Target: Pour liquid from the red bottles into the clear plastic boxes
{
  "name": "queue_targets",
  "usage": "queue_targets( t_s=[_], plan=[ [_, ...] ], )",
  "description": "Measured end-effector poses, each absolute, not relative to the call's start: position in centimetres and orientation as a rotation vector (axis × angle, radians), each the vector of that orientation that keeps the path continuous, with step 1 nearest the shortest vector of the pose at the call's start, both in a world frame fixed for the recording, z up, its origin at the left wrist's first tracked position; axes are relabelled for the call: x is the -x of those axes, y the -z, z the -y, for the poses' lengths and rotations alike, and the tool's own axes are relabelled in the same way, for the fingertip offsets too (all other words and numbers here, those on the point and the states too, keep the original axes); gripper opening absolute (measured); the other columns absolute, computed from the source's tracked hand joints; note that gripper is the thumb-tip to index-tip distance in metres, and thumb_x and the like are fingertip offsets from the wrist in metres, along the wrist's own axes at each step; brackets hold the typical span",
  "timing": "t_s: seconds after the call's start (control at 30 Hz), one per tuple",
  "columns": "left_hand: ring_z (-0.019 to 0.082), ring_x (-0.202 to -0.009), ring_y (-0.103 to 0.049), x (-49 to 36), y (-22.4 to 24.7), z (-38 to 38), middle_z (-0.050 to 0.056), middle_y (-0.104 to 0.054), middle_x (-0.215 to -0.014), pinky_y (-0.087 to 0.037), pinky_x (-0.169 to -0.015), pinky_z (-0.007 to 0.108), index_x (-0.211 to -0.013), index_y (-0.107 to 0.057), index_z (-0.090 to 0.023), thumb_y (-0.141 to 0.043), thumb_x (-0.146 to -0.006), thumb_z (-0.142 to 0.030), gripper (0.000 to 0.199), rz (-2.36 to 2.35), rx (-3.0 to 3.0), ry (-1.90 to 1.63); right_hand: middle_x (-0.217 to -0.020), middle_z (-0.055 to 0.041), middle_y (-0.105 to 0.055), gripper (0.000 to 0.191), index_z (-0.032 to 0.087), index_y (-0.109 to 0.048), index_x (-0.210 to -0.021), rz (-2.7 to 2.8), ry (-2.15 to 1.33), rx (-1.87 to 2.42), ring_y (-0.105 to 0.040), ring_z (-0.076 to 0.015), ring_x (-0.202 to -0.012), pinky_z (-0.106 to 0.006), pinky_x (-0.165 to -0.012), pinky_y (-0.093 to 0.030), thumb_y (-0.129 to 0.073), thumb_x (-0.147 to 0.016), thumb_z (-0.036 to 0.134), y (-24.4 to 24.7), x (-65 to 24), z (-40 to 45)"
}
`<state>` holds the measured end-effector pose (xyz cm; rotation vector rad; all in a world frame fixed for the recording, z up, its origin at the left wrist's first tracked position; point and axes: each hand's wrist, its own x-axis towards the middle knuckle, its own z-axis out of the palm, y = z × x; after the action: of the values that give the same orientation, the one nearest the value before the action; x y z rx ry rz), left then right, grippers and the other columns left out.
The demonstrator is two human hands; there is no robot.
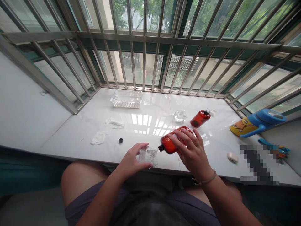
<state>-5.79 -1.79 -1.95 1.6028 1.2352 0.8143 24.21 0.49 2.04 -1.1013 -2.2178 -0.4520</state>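
Observation:
My left hand grips a small clear box near the front edge of the white sill, thumb on one side and fingers on the other. A reddish-brown bottle lies tilted in my right hand, its uncapped black neck pointing at the box's right side. Liquid seems to show at the mouth, though it is too small to be sure. A loose black cap rests to the left of my left hand. Behind my right hand lies a second reddish-brown bottle with a black cap on.
On the white sill stand a white perforated basket and a clear glass dish. Crumpled white tissues lie left. At right are a blue-yellow flask, a beige block and a blurred patch. Metal bars enclose the back.

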Motion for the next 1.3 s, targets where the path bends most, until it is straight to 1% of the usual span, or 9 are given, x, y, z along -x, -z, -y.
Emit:
queue_targets(
  t_s=[0.23,0.53,0.93,1.3],
  plan=[
    [0.033,-0.131,-0.067,5.77,1.97,1.8,0.009,-0.069,-0.141,-0.06,-0.107,0.047,-0.142,-0.068,-0.03,-0.099,-0.072,-0.04,0.077,-1.245,-1.599,-0.805,-0.15,-0.0072,-0.069,0.059,0.031,-0.061,-0.152,2.222,0.471,1.085,-0.059,-0.0298,-0.145,-0.062,-0.134,-0.03,-0.065,-0.1,0.002,-2.05,-24.31,-0.65],
    [0.034,-0.13,-0.068,5.82,2.29,1.8,0.01,-0.07,-0.14,-0.061,-0.106,0.048,-0.142,-0.068,-0.03,-0.098,-0.072,-0.044,0.077,-1.247,-1.618,-0.817,-0.149,-0.0081,-0.068,0.058,0.029,-0.062,-0.151,2.229,0.496,1.08,-0.058,-0.0295,-0.145,-0.061,-0.135,-0.028,-0.065,-0.1,0.003,-1.96,-24.44,-0.69],
    [0.033,-0.132,-0.066,5.85,2.34,1.81,0.009,-0.069,-0.142,-0.059,-0.108,0.047,-0.141,-0.067,-0.03,-0.099,-0.073,-0.041,0.076,-1.252,-1.604,-0.801,-0.149,-0.0058,-0.069,0.062,0.033,-0.059,-0.154,2.244,0.5,1.078,-0.059,-0.0284,-0.144,-0.061,-0.135,-0.03,-0.063,-0.1,0.002,-2.24,-24.5,-0.84],
    [0.032,-0.133,-0.064,5.86,2.6,1.75,0.008,-0.068,-0.143,-0.057,-0.108,0.045,-0.142,-0.066,-0.03,-0.099,-0.073,-0.038,0.077,-1.255,-1.596,-0.779,-0.148,-0.0065,-0.07,0.059,0.03,-0.063,-0.151,2.24,0.518,1.061,-0.059,-0.0288,-0.143,-0.061,-0.134,-0.03,-0.065,-0.099,0.0,-2.29,-24.37,-0.89]
  ],
)
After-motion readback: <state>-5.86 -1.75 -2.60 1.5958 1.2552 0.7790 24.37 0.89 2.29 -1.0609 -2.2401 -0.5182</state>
